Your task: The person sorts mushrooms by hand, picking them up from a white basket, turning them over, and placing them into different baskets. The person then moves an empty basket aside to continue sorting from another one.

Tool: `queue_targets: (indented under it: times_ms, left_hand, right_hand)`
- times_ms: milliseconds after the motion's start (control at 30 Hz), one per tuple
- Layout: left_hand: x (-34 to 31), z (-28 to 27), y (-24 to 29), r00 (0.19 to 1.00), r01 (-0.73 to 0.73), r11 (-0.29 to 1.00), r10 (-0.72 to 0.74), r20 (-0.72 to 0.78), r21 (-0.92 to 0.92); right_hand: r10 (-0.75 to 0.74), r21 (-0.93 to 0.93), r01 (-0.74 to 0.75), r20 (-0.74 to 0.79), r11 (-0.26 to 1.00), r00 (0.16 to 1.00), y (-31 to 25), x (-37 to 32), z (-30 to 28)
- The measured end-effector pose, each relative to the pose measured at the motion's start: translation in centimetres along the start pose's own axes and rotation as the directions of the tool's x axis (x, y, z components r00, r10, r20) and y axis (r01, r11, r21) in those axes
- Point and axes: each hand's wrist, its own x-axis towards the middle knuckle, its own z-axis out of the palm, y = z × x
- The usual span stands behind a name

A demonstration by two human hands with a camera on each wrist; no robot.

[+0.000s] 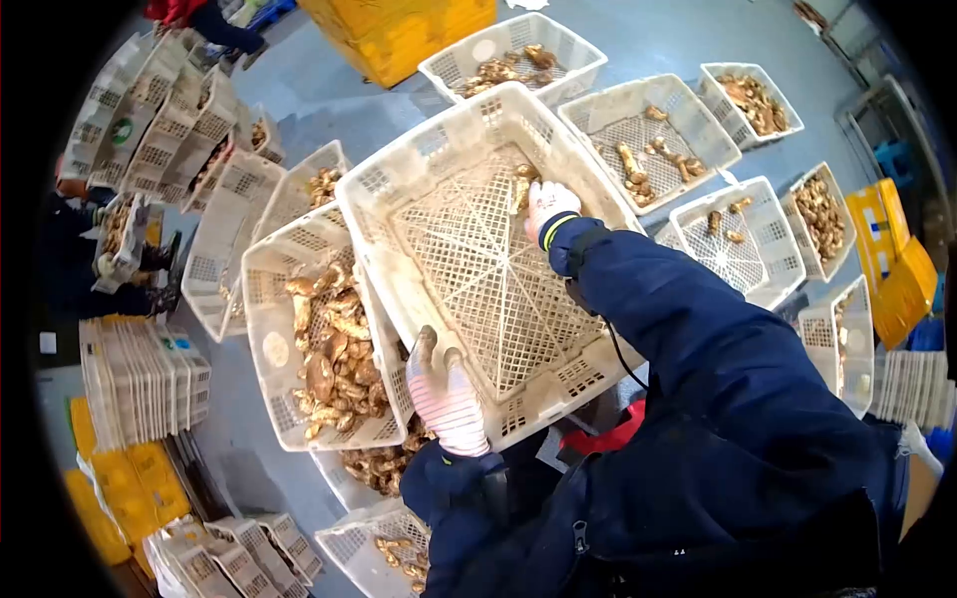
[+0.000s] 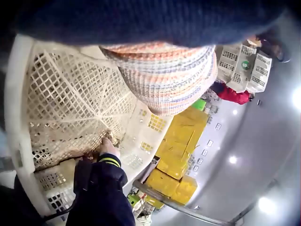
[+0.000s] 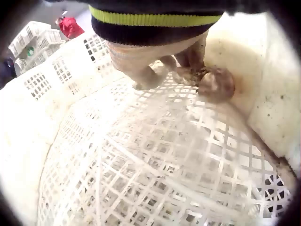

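A large white plastic crate [image 1: 503, 299] with a mesh floor stands in front of me, tilted in the head view. My right hand [image 1: 550, 204], in a pale knit glove with dark fingertips, reaches into its far right corner. There its curled fingers hold a brown mushroom [image 3: 217, 85], whose rounded end lies by the crate wall. Part of that mushroom is hidden behind the fingers. On the crate's near left rim rests my left hand [image 1: 447, 399], in a striped glove with fingers extended. The left wrist view shows mostly this glove's knit back [image 2: 164, 77]; its fingers are hidden.
Left of the large crate, another crate [image 1: 261, 344] holds a heap of mushrooms. A crate [image 1: 713, 115] with a few mushrooms stands at far right, and one more [image 1: 788, 249] nearby. A yellow box [image 1: 404, 35] stands beyond. Stacked crates [image 1: 145, 384] and people are at left.
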Motion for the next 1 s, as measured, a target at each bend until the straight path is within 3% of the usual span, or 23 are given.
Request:
queue_targets:
  times_ms: [33,167,367,467,500,600,667,733,833,933,967,1000]
  left_hand:
    - [0.1,-0.1,0.1,0.996,0.085,0.996,-0.085,0.011,-0.028]
    - [0.2,0.4,1.2,0.989,0.147,0.979,-0.148,0.000,-0.140]
    - [0.1,0.3,1.3,0.990,0.143,0.984,-0.143,0.001,-0.106]
    - [0.1,-0.1,0.6,0.991,0.133,0.984,-0.131,0.024,-0.120]
    - [0.1,0.1,0.8,0.988,0.154,0.972,-0.152,0.022,-0.179]
    - [0.1,0.6,1.6,0.983,0.182,0.967,-0.185,-0.005,-0.181]
    - [0.4,0.2,1.0,0.984,0.176,0.980,-0.174,0.032,-0.087]
    - [0.2,0.1,1.2,0.988,0.154,0.985,-0.152,0.034,-0.080]
    - [0.2,0.2,1.3,0.990,0.143,0.984,-0.143,0.009,-0.101]
    - [0.3,0.3,2.2,0.985,0.173,0.980,-0.173,0.012,-0.099]
    - [0.1,0.4,2.8,0.989,0.149,0.982,-0.148,0.024,-0.118]
    - [-0.3,0.6,3.6,0.991,0.129,0.982,-0.124,0.046,-0.137]
  right_hand:
    - [0.027,0.038,-0.027,0.006,0.999,1.000,0.3,0.3,-0.4]
    - [-0.100,-0.017,0.100,-0.047,0.995,0.994,0.6,-1.3,-0.3]
    - [-0.163,0.014,0.163,-0.032,0.987,0.986,2.0,-0.6,2.1]
    - [-0.227,0.008,0.228,-0.070,0.974,0.971,1.9,-0.8,0.4]
    - [-0.304,0.002,0.309,-0.176,0.951,0.936,1.9,-1.1,0.4]
    - [-0.400,-0.109,0.395,-0.022,0.912,0.916,-0.2,-2.1,-2.3]
    - [-0.319,-0.132,0.347,0.196,0.928,0.927,-1.0,-1.2,-2.7]
    - [-0.266,-0.119,0.297,0.223,0.947,0.938,-1.5,-0.6,-1.7]
    - [-0.255,-0.091,0.271,0.162,0.958,0.953,-1.7,-0.4,-1.4]
    - [-0.353,-0.001,0.353,0.062,0.936,0.934,-0.7,-1.6,-3.0]
    - [-0.423,0.149,0.442,-0.144,0.885,0.895,0.0,-3.0,-3.4]
    - [-0.404,0.245,0.431,-0.156,0.868,0.901,-0.1,-4.6,-5.4]
